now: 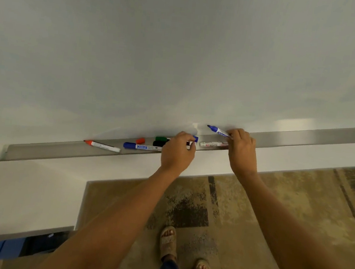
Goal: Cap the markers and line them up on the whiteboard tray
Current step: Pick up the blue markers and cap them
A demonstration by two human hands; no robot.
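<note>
The whiteboard [182, 46] fills the field above both hands; its metal tray [59, 152] runs as a long strip beneath them, rising toward my right.

My right hand [241, 149] grips the uncapped blue marker [218, 130] by its barrel, raised just above the tray. The marker's long axis follows the tray, and its exposed tip points leftward, toward my left hand [178, 151]. That hand pinches the blue cap [196, 138] between thumb and fingertips, just below and to the left of the tip. I judge this the deciding relation: cap and tip lie near but apart and are not yet collinear, so the cap must rise and its mouth turn to meet the tip. Which way the mouth faces I cannot tell.

To the left of my left hand lie a capped blue marker [142, 147], a loose red cap [140, 140] and, farthest off, an uncapped red marker [102, 145]. A green cap [161, 138] and a black cap [159, 143] are cut off by the left hand; whether they sit on markers is hidden. Between the hands lies a white-barrelled marker [213, 144], its right end hidden behind my right hand.
</note>
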